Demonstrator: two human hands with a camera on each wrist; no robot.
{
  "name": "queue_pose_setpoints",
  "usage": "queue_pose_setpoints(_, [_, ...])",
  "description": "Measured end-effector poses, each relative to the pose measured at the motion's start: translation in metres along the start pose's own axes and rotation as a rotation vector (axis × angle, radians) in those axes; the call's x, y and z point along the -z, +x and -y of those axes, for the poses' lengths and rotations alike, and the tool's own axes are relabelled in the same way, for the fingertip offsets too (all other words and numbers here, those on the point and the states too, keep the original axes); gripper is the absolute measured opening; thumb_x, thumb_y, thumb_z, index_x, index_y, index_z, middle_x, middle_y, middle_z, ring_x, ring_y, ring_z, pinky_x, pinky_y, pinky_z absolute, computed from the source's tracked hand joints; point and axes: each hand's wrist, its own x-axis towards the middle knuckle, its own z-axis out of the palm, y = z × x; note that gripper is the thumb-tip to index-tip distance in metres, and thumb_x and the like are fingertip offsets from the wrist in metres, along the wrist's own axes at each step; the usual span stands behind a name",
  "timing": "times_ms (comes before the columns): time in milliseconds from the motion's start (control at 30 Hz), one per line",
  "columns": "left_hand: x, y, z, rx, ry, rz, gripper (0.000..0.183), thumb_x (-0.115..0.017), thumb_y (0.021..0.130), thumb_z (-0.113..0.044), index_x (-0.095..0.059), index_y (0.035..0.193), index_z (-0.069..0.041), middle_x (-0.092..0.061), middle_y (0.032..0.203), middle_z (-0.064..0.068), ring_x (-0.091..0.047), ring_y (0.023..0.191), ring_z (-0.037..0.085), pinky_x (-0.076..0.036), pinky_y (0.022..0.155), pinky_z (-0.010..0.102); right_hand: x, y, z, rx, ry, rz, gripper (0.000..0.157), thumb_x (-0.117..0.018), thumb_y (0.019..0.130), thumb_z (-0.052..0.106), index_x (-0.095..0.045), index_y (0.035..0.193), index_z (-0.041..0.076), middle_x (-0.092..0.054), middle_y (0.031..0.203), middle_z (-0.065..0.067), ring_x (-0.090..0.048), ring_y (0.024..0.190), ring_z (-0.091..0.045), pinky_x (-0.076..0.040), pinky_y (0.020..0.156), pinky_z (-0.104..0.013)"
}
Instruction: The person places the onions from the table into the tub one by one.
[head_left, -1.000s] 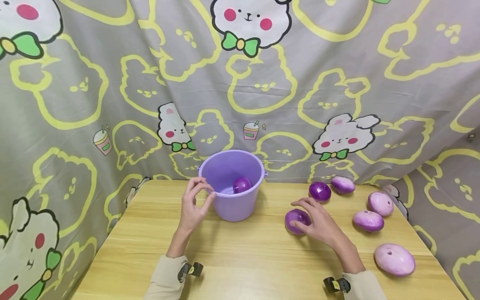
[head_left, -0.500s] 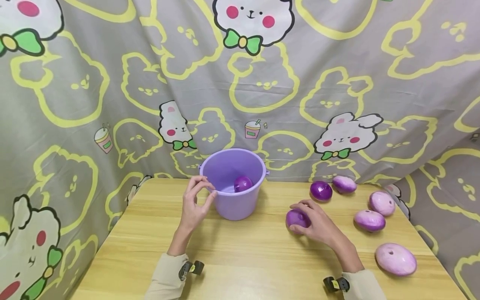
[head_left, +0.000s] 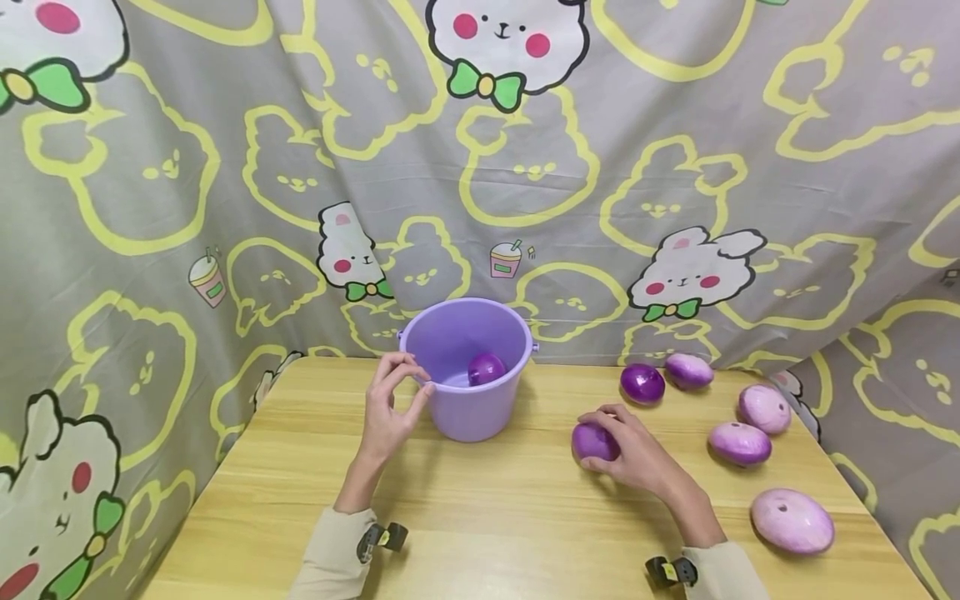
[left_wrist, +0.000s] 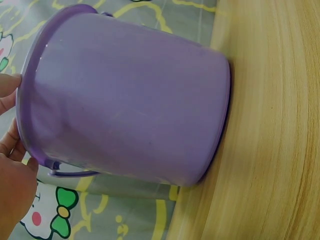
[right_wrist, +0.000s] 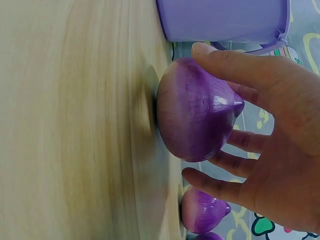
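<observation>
A lilac bucket (head_left: 474, 417) stands upright near the back of the wooden table, with one purple onion (head_left: 487, 368) inside. My left hand (head_left: 386, 412) pinches the near left part of its rim; the left wrist view shows the thumb and fingers at the bucket's (left_wrist: 130, 105) lip. To the right of the bucket, my right hand (head_left: 637, 450) grips another purple onion (head_left: 592, 442) between thumb and fingers. Seen from the right wrist, this onion (right_wrist: 195, 115) has a pointed tip facing the palm; I cannot tell whether it touches the table.
Several more onions lie on the right side: a dark purple one (head_left: 642, 384), one behind it (head_left: 689, 371), paler ones (head_left: 764, 408) (head_left: 739, 442) and a large pale one (head_left: 792, 521) nearest me. A grey patterned curtain (head_left: 525, 200) hangs behind the table (head_left: 480, 517).
The thumb and fingers of my right hand have moved in around the purple onion and now hold it. My left hand stays at the bucket's rim.
</observation>
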Motion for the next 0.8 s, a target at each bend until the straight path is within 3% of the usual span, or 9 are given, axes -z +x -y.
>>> queue_pose_setpoints(433, [0.0009,0.0007,0.0006,-0.003,-0.008,0.012,0.018,-0.076,0.081,0.013,-0.071,0.093,0.0,-0.057,0.108,0.021,-0.051,0.115,0.029,-0.04,0.112,0.036,-0.0039,-0.0004,-0.0022,-0.007,-0.003,0.006,0.058,-0.093,0.075,0.018,-0.067,0.126,0.015,-0.057,0.127,-0.017,-0.058,0.113,-0.042,-0.054,0.089,-0.065])
queue_pose_setpoints(800, [0.0007,-0.0005,-0.0011,0.016,-0.009,0.01,0.018,-0.076,0.081,0.013,-0.071,0.093,0.0,-0.055,0.108,0.025,-0.051,0.114,0.028,-0.039,0.113,0.035,-0.0037,-0.0015,-0.0022,-0.007,-0.001,-0.001,0.054,-0.092,0.075,0.016,-0.067,0.123,0.018,-0.058,0.124,-0.013,-0.058,0.111,-0.039,-0.056,0.087,-0.062])
